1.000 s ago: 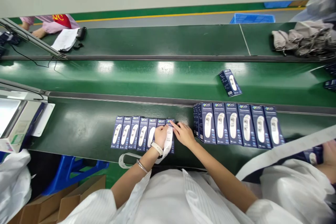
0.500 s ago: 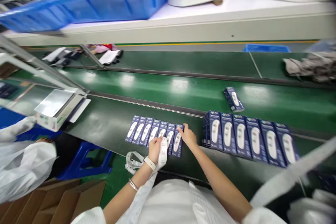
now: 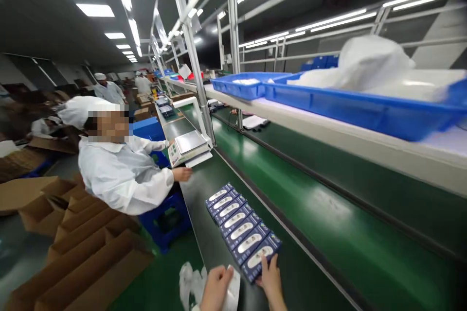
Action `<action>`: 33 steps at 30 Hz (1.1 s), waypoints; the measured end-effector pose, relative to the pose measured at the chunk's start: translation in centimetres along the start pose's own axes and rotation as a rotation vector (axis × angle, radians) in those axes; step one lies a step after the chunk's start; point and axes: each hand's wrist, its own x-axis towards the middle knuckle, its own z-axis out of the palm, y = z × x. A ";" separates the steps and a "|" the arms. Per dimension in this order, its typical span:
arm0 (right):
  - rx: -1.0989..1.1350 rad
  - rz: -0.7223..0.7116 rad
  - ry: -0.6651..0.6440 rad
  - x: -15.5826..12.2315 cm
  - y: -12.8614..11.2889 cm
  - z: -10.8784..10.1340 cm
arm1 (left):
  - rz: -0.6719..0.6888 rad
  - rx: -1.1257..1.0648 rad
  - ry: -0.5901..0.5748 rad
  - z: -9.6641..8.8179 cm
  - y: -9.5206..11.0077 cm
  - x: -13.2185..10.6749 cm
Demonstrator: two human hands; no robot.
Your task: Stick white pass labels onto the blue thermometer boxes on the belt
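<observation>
My left hand (image 3: 214,287) is closed with thumb and finger together on a strip of white labels (image 3: 233,291), whose loose end (image 3: 191,282) curls down beside the table edge. My right hand (image 3: 271,279) grips the near end of a row of dark blue boxes (image 3: 239,226), with fingers on the top and side of the nearest box (image 3: 260,258). Several of these boxes lie flat side by side, each with a picture of a white handheld device.
A co-worker (image 3: 124,170) in white sits on the left, one hand over the table edge near a weighing scale (image 3: 189,143). Brown cartons (image 3: 83,248) stand on the floor. A shelf with blue trays (image 3: 357,107) runs above the green conveyor belt (image 3: 310,209).
My view has swung up and to the left, bringing the co-worker and scale into sight. The standing boxes on the right have left view. My hands keep hold of the strip and end box.
</observation>
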 end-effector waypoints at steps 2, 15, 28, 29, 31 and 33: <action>0.107 -0.047 -0.140 3.9 -4.1 3.7 | 0.016 0.016 -0.003 -0.3 0.9 3.1; 0.220 0.059 -0.053 -0.1 2.1 0.1 | 0.140 0.130 -0.288 1.5 3.3 8.3; -0.674 -0.069 0.175 -21.1 16.0 -3.7 | 0.273 0.115 -0.198 1.1 -1.3 -6.4; -0.749 -0.093 0.147 -21.7 16.5 -3.6 | 0.281 0.110 -0.169 0.5 -1.4 -7.7; -0.897 -0.144 0.116 -22.3 17.0 -3.5 | 0.292 0.106 -0.112 -0.8 -1.9 -10.4; -1.032 -0.194 0.121 -22.3 17.1 -3.4 | 0.291 0.116 -0.079 -2.1 -2.6 -13.1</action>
